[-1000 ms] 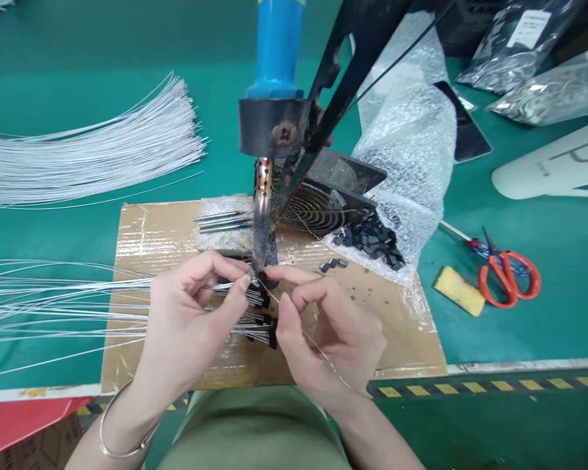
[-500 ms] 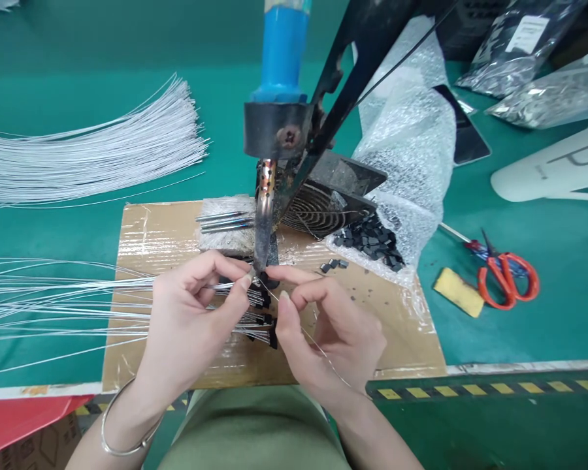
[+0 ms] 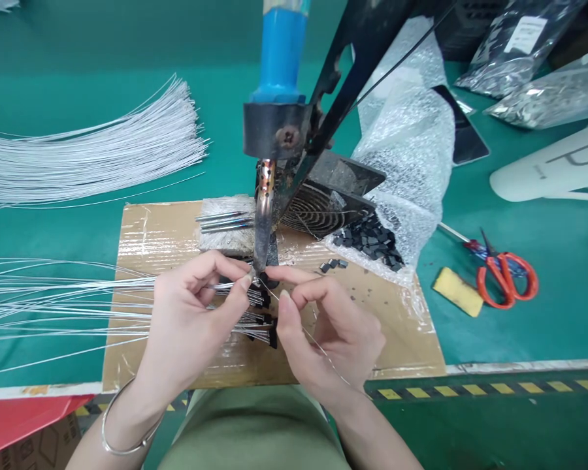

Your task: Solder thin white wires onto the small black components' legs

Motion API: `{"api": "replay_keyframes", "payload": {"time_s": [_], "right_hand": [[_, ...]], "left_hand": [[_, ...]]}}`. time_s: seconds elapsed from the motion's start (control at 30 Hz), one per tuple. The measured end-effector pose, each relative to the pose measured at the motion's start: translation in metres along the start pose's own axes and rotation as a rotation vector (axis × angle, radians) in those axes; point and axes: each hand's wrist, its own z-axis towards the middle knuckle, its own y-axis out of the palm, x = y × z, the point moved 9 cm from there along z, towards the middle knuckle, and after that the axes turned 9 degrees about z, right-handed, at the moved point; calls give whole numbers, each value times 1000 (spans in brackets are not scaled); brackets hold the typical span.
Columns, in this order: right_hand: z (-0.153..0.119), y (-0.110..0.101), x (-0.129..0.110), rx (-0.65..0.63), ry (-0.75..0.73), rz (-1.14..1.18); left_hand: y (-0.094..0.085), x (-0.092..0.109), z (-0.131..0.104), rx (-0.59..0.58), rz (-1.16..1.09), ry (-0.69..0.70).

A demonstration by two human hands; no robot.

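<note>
A soldering iron [image 3: 264, 228] with a blue handle is clamped in a black stand, its tip pointing down between my hands. My left hand [image 3: 196, 320] pinches a thin white wire [image 3: 132, 282] just left of the tip; its end is partly hidden by my fingers. Between the thumb and fingers of my right hand [image 3: 328, 326] is a strand of solder wire [image 3: 318, 346], running up to the tip and trailing back over the palm. Under my hands, several white wires ending in black connectors [image 3: 273, 333] lie on the cardboard [image 3: 362, 352].
Loose black pieces [image 3: 372, 241] spill from a bubble-wrap bag [image 3: 406, 156]. A round black fan [image 3: 318, 205] stands behind the iron. Orange-handled scissors [image 3: 507, 281] and a yellow sponge [image 3: 458, 292] lie at right. A white wire bundle [image 3: 93, 156] fills the back left.
</note>
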Motion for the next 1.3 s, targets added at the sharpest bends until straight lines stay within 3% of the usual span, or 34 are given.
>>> {"api": "replay_keyframes", "payload": {"time_s": [1.3], "right_hand": [[1, 1, -2, -6, -33, -1]], "left_hand": [[0, -1, -1, -13, 13, 17]]}}
